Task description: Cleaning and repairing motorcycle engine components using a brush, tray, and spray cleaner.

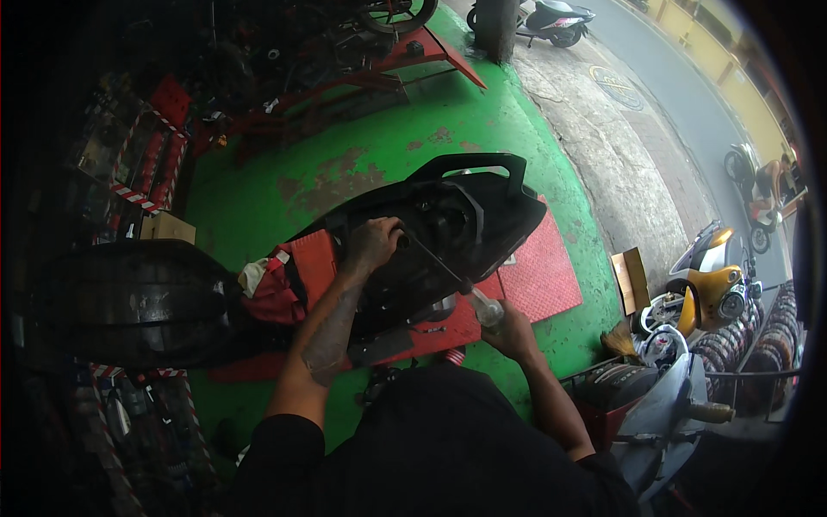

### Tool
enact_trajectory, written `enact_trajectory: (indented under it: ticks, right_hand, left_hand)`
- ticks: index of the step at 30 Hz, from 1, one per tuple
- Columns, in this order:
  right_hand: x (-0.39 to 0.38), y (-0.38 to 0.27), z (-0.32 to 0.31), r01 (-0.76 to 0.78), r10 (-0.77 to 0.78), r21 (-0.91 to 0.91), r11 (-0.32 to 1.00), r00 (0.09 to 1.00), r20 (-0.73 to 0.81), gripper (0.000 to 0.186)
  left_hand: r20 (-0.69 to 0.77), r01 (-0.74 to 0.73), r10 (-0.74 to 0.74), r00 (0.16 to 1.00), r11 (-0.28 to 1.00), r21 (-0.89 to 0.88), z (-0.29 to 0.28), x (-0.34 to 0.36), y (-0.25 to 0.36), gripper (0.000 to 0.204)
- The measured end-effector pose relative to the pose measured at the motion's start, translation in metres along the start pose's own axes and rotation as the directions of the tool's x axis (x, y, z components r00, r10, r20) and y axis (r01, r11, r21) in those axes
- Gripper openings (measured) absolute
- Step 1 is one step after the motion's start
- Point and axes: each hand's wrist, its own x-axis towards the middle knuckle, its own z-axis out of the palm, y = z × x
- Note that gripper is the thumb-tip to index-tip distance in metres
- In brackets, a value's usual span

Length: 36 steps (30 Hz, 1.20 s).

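Observation:
A black scooter (478,215) stands on a red platform (538,276) in front of me. My left hand (375,241) is closed at its dark body, beside a small opening; what the fingers grip is hard to make out. A long thin tube (435,258) runs from near that hand down to a translucent bottle (482,306), which my right hand (504,327) grips low beside the body. Red cloths (276,297) and a pale rag lie on the scooter left of my left forearm, next to the black seat (146,297).
Racks of parts and tools (151,155) line the left side. A red lift (422,52) with a motorcycle is behind. Cardboard (629,280), a yellow scooter (724,289), another scooter (655,405) and tyres (724,349) are right. Outside, a person on a motorbike (767,189) is on the street.

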Motion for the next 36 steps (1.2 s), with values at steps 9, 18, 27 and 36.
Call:
enact_trajectory:
  ticks: [9, 18, 27, 36]
  right_hand:
    - [0.004, -0.004, -0.007, -0.017, 0.018, -0.009, 1.000, 0.999, 0.045, 0.054]
    - [-0.007, -0.002, -0.003, 0.109, -0.132, 0.154, 0.982, 0.979, 0.154, 0.069]
    - [-0.003, 0.001, -0.005, 0.158, -0.145, -0.010, 0.987, 0.930, 0.338, 0.069]
    - [-0.001, 0.008, 0.012, 0.171, -0.152, -0.065, 0.983, 0.962, 0.226, 0.057]
  left_hand:
    - [-0.016, -0.006, 0.006, 1.000, 1.000, -0.016, 0.004, 0.001, -0.002, 0.016]
    - [-0.073, -0.007, 0.007, 0.997, 1.000, 0.002, 0.018, -0.011, -0.015, 0.017]
    - [-0.105, -0.016, 0.009, 0.994, 0.998, -0.064, 0.015, -0.016, -0.002, 0.014]
    - [-0.104, -0.023, 0.019, 0.994, 0.999, -0.041, 0.014, -0.016, -0.003, 0.018]
